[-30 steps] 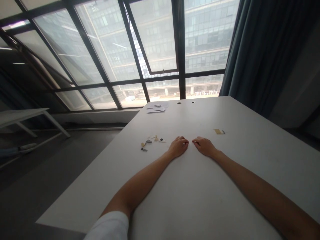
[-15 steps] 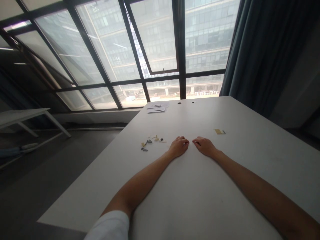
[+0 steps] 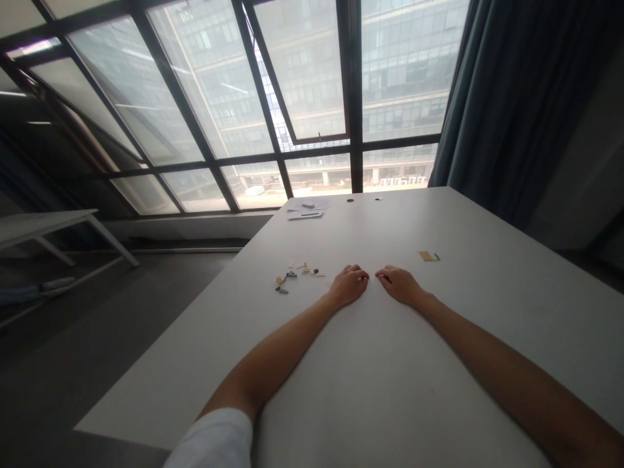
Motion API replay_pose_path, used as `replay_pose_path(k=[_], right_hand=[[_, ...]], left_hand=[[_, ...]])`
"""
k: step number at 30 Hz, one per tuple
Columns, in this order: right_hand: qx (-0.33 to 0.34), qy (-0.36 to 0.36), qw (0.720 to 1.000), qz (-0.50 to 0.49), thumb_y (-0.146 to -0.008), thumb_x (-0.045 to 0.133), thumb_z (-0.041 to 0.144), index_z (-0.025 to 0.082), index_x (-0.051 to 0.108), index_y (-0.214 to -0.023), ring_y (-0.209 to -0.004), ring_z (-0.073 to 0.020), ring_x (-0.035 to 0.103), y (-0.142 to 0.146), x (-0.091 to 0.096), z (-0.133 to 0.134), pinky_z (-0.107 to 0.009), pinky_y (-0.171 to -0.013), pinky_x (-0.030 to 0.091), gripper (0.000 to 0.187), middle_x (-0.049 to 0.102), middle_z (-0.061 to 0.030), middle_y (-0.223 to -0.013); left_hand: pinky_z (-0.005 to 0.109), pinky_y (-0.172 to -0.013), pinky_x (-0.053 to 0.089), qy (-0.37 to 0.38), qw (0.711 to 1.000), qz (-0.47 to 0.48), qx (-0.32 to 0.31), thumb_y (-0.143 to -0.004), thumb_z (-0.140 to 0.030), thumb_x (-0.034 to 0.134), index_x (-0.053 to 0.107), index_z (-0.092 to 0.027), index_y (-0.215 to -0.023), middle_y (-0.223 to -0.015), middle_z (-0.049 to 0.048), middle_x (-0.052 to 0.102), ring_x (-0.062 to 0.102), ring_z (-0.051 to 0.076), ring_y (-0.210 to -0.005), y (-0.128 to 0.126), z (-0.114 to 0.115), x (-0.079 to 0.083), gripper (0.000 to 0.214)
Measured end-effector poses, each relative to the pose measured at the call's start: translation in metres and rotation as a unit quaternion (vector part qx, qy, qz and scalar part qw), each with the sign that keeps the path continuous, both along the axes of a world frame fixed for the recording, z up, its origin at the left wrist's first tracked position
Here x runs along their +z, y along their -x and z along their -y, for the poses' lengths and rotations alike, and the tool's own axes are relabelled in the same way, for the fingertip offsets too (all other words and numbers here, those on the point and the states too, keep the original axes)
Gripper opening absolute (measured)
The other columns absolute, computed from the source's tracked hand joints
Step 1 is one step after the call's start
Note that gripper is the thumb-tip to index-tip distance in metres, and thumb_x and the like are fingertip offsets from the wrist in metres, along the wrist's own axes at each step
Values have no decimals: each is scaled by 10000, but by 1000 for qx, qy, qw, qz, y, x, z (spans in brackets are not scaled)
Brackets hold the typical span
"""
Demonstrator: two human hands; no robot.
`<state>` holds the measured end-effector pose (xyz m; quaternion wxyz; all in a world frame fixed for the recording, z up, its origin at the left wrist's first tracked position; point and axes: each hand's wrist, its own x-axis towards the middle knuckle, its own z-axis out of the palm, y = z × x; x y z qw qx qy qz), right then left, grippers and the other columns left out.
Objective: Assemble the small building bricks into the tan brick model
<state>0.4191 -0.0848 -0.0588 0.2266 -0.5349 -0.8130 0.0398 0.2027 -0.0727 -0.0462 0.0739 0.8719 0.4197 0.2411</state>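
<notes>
My left hand (image 3: pixel 350 285) rests on the white table with its fingers curled in. Facing it across a narrow gap, my right hand (image 3: pixel 397 285) lies on the tabletop, fingers curled likewise. I see nothing held in either one. To the left of my left hand is a loose group of small toy-brick-like pieces: a tan piece (image 3: pixel 280 281), a grey piece (image 3: pixel 283 291), a dark grey piece (image 3: pixel 291 275) and several pale or black bits. Beyond my right hand lies a flat tan plate (image 3: pixel 427 256) with a narrow grey end.
The white table (image 3: pixel 370 364) reaches toward the windows. Papers (image 3: pixel 305 213) with a dark, thin item lie at its far left corner. A dark round spot (image 3: pixel 350 200) marks the far edge. Another table (image 3: pixel 43 224) stands at left, with a person's foot (image 3: pixel 56 285) below it.
</notes>
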Motion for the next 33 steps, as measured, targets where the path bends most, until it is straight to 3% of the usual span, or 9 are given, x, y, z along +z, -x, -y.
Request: replay_pose_path(k=[23, 28, 33], right_hand=[[-2, 10, 1000, 0, -998, 496, 255, 246, 739, -1108, -943, -182, 651, -1, -1, -1, -251, -825, 434, 266, 706, -37, -1045], [-3, 14, 1000, 1, -1001, 493, 257, 241, 737, -1110, -949, -178, 653, -1, 0, 0, -250, -831, 437, 267, 708, -39, -1054], [-3, 15, 1000, 0, -995, 499, 247, 236, 736, -1110, -940, -184, 658, 0, 0, -1, -262, -832, 443, 263, 707, -39, -1053]], left_hand=[[312, -980, 495, 3, 1000, -11, -2, -927, -247, 551, 762, -238, -1040, -1061, 60, 687, 597, 207, -1053, 0, 0, 1, 240], [281, -894, 524, 61, 998, -12, -25, -903, -267, 591, 765, -225, -1034, -1020, 47, 715, 650, 178, -930, 6, -7, 18, 222], [254, -809, 526, 50, 998, 28, -18, -886, -282, 618, 770, -208, -997, -1002, 44, 730, 658, 147, -816, 28, -22, 52, 202]])
